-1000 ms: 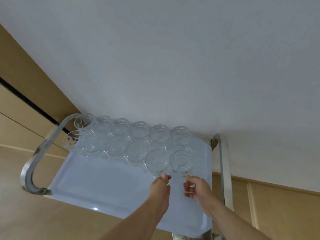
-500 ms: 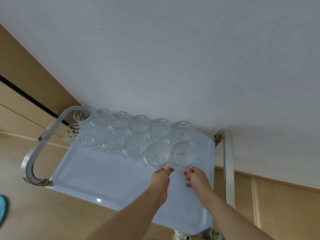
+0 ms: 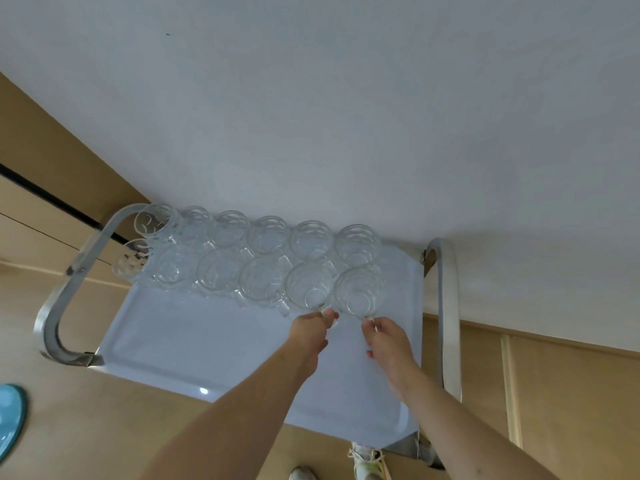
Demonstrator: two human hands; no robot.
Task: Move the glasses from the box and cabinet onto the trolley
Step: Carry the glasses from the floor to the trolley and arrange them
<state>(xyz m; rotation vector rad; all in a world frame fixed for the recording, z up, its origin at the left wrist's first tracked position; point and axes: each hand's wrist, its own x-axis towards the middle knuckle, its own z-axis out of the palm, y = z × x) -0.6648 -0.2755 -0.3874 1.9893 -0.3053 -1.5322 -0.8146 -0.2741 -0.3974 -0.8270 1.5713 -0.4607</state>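
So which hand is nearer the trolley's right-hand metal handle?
Right. The right hand is at the end glass mug, beside the right metal handle; the left hand is one mug further in.

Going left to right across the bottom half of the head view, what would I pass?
Blue disc → trolley's left handle → left hand → right hand → trolley's right handle.
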